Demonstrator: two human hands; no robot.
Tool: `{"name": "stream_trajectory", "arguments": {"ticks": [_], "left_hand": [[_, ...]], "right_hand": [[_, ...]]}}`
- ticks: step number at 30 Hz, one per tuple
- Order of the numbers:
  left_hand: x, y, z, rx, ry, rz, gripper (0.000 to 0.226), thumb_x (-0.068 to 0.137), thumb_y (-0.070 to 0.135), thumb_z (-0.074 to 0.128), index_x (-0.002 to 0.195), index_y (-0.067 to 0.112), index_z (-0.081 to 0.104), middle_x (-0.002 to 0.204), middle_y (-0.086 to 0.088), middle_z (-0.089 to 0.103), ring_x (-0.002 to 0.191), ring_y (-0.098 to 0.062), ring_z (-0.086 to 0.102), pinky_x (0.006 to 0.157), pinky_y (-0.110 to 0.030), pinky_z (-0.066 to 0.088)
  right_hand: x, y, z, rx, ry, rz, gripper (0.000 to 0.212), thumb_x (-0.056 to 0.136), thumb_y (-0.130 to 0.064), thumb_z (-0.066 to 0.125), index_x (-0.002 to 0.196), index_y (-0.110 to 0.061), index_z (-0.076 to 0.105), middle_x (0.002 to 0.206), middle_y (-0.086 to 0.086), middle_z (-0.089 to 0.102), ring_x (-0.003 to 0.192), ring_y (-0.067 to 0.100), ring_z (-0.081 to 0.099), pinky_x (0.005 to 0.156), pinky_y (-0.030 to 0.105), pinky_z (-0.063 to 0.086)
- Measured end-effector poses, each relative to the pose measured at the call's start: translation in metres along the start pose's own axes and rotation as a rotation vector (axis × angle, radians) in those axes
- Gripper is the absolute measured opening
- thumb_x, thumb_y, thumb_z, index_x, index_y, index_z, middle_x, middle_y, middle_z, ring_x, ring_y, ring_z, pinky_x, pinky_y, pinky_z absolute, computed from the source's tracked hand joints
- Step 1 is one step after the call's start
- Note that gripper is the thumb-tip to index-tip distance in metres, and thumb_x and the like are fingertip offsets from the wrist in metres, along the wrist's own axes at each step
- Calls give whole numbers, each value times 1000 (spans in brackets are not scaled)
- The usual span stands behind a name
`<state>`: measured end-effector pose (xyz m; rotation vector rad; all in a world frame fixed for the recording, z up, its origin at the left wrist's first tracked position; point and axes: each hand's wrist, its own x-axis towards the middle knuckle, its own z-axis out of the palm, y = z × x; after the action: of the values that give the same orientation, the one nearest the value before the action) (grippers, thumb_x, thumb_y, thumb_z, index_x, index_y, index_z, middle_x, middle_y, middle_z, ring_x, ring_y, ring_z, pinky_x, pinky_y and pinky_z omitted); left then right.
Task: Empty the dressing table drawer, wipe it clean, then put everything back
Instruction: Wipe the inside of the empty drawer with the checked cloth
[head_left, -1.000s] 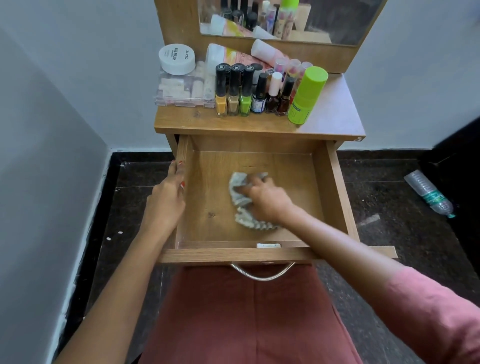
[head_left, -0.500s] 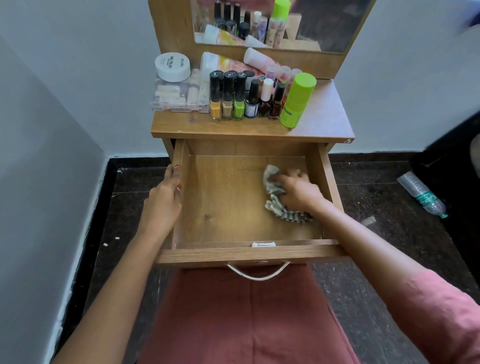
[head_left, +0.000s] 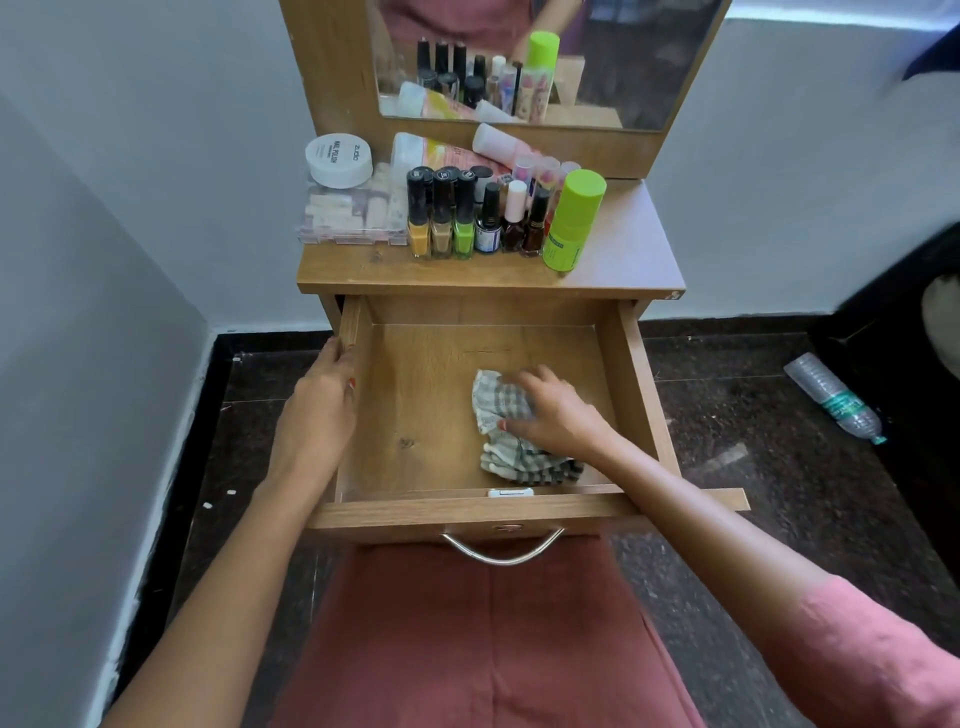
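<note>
The wooden drawer (head_left: 415, 415) is pulled out and holds only a crumpled grey-and-white checked cloth (head_left: 498, 405). My right hand (head_left: 558, 415) lies on top of the cloth, fingers spread and pressing it onto the drawer floor right of centre. My left hand (head_left: 319, 410) grips the drawer's left side wall, thumb outside, fingers over the rim. On the tabletop (head_left: 623, 254) stand several nail polish bottles (head_left: 467, 218), a green-capped bottle (head_left: 571, 223), a clear plastic box (head_left: 353, 215) with a white jar (head_left: 338, 158) on it, and tubes (head_left: 441, 150).
A mirror (head_left: 545, 57) rises behind the tabletop. White walls close in on the left and behind. An empty plastic bottle (head_left: 834, 397) lies on the dark floor at the right. The drawer's metal handle (head_left: 503, 552) sits above my lap.
My right hand slid the cloth from the drawer's middle to the right side, then back toward the centre-right. My left hand kept its hold on the left wall.
</note>
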<state>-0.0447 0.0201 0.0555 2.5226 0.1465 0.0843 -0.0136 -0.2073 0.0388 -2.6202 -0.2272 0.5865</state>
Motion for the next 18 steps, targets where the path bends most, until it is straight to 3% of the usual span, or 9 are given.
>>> {"name": "stream_trajectory", "arguments": {"ticks": [3, 5, 7, 10, 12, 15, 18], "left_hand": [[2, 12, -1, 4, 105, 20, 38, 91, -5, 40, 125, 6, 53, 139, -10, 46, 119, -30, 53, 98, -43, 46], [3, 27, 3, -38, 110, -1, 32, 92, 1, 44, 120, 8, 56, 130, -10, 55, 107, -25, 60, 91, -35, 50], [8, 44, 13, -74, -49, -101, 24, 92, 10, 48, 113, 8, 60, 116, -10, 63, 86, -16, 61, 75, -26, 49], [19, 58, 40, -92, -418, -309, 19, 91, 29, 51, 84, 13, 58, 79, -7, 61, 66, -16, 53, 58, -25, 40], [23, 62, 58, -138, -494, -380, 30, 89, 38, 52, 78, 11, 54, 72, -4, 58, 68, -19, 57, 62, -28, 47], [25, 70, 74, -273, -476, -445, 29, 86, 36, 56, 73, 11, 51, 78, -5, 60, 80, -24, 64, 82, -34, 54], [26, 78, 83, -294, -475, -485, 24, 83, 27, 61, 66, 17, 47, 81, -4, 57, 82, -22, 61, 78, -33, 53]], "right_hand": [[2, 10, -7, 205, 201, 167, 43, 89, -29, 56, 125, -10, 45, 130, 11, 45, 114, 28, 52, 96, 47, 46], [3, 17, -13, 279, 217, 301, 38, 89, -29, 56, 118, -5, 49, 124, 13, 52, 105, 29, 58, 92, 45, 49], [3, 22, -16, 315, 158, 399, 40, 89, -30, 56, 116, -1, 51, 118, 13, 58, 101, 27, 59, 88, 35, 49], [2, 23, -14, 386, 44, 501, 50, 87, -30, 60, 123, 2, 48, 121, 14, 58, 107, 26, 56, 81, 29, 43], [3, 22, -13, 418, 18, 527, 53, 85, -30, 63, 125, 1, 46, 123, 15, 56, 111, 26, 55, 81, 29, 42], [4, 22, -13, 429, 4, 536, 54, 84, -30, 65, 124, 0, 45, 123, 15, 56, 103, 24, 55, 80, 30, 42], [5, 22, -12, 457, -32, 548, 57, 80, -32, 70, 122, 1, 48, 121, 14, 58, 97, 22, 55, 75, 29, 40]]}}
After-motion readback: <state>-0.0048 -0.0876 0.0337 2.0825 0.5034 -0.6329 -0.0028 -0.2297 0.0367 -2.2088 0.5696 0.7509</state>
